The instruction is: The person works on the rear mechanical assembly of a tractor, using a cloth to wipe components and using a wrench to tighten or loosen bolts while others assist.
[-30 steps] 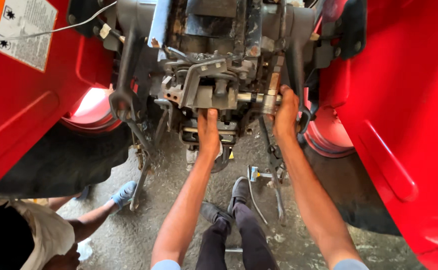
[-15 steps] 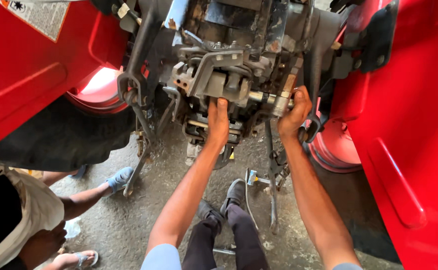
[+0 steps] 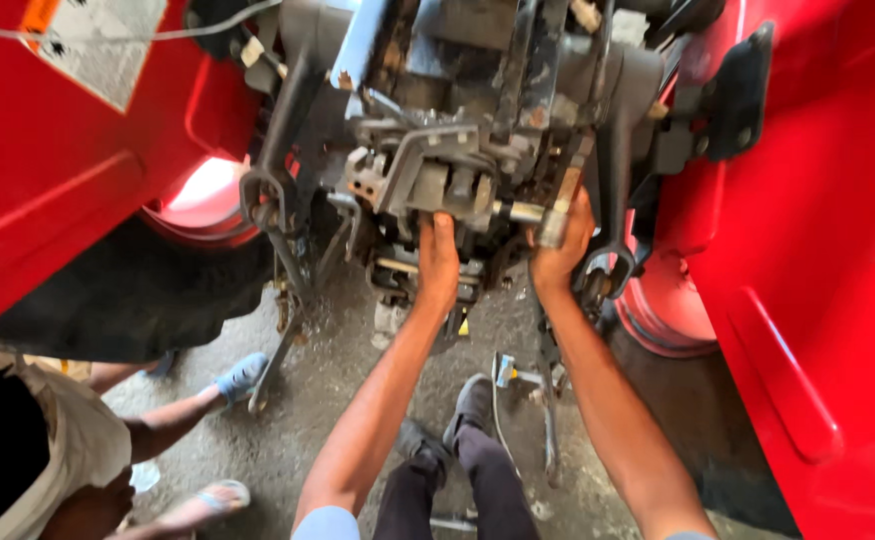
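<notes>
While both arms reach up from below, the left hand lies flat with its fingers stretched out, pressed against the underside of the grey metal bracket at the back of the red machine, and it grips nothing. The right hand is curled closed around a short steel pin that sticks out sideways from that bracket, just beside a dark lift arm hanging down with a ring at its lower end. On either side stand the big red fenders, and under the left one the black tyre fills the shade. A second dark link arm hangs to the left of the bracket, well apart from both hands. Below, the person's dark shoes stand on the stained concrete floor, near a loose metal rod. At the lower left another person in a pale shirt crouches, one foot in a blue sandal.
</notes>
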